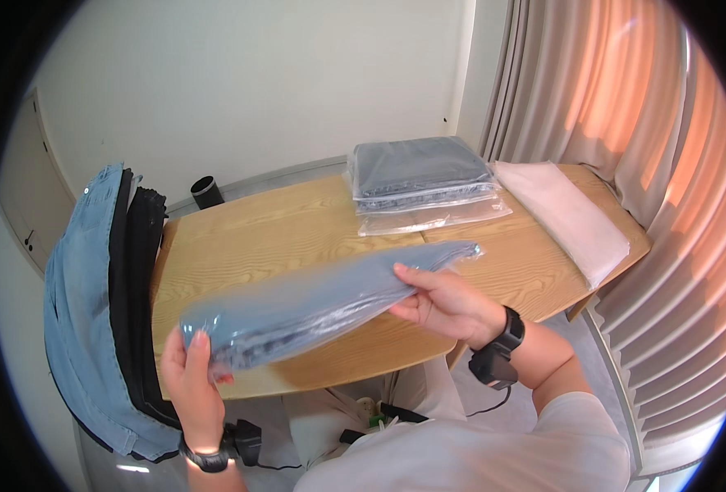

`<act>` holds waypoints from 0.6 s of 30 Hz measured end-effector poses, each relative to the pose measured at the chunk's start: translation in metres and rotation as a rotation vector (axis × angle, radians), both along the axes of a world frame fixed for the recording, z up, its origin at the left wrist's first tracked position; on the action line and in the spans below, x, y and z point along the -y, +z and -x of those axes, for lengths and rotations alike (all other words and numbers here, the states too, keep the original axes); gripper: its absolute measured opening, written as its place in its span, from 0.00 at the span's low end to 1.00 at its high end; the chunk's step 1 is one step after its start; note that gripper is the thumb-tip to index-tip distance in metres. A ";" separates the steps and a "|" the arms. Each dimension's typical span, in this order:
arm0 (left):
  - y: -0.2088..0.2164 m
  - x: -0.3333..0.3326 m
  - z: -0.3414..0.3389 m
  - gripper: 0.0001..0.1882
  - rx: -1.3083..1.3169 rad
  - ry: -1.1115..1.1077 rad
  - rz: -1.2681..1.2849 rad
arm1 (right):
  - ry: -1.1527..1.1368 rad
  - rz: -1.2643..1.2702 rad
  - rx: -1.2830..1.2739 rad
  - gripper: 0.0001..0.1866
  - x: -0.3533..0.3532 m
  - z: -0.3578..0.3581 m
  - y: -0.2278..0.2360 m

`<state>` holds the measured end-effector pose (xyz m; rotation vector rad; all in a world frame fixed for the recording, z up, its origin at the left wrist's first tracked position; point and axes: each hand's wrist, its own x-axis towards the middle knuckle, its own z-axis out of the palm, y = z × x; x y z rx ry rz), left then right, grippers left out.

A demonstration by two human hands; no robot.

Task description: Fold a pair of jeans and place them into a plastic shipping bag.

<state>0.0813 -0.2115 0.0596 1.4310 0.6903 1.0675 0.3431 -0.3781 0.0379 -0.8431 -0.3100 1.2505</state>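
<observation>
Both my hands hold a clear plastic bag with folded blue denim in it (305,299), tilted above the near side of the wooden table. My left hand (195,369) grips its left end, thumb on top and fingers beneath. Near the right end, my right hand (445,303) pinches the near edge between thumb and fingers. Beyond the bag lies a stack of bagged dark folded garments (420,172), its lowest clear flap spread toward me.
Light blue jeans (84,279) and black garments (137,271) drape over the left end of the wooden table (256,238). A pile of flat whitish plastic bags (568,217) lies at the right. Behind stand a black bin (207,193) and, to the right, curtains (625,90).
</observation>
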 end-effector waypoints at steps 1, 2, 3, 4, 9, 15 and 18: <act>0.009 -0.005 -0.012 0.10 0.006 0.009 -0.008 | 0.009 -0.008 0.006 0.14 0.000 -0.011 0.007; 0.016 -0.010 -0.029 0.10 0.002 -0.060 -0.048 | -0.026 -0.033 0.018 0.14 0.002 -0.025 0.013; 0.023 -0.016 -0.045 0.10 -0.001 -0.128 -0.090 | -0.060 -0.060 0.030 0.14 0.004 -0.040 0.020; 0.030 -0.019 -0.063 0.10 0.005 -0.130 -0.096 | -0.062 -0.066 0.037 0.14 0.007 -0.057 0.028; 0.063 -0.039 -0.171 0.14 0.082 -0.391 -0.264 | -0.271 -0.154 0.252 0.11 0.017 -0.149 0.077; 0.032 -0.098 -0.323 0.12 0.065 -0.531 -0.310 | -0.543 -0.240 0.433 0.09 -0.012 -0.267 0.049; -0.043 -0.121 -0.391 0.11 -0.105 -0.514 -0.190 | -0.605 0.010 0.321 0.07 -0.023 -0.333 -0.025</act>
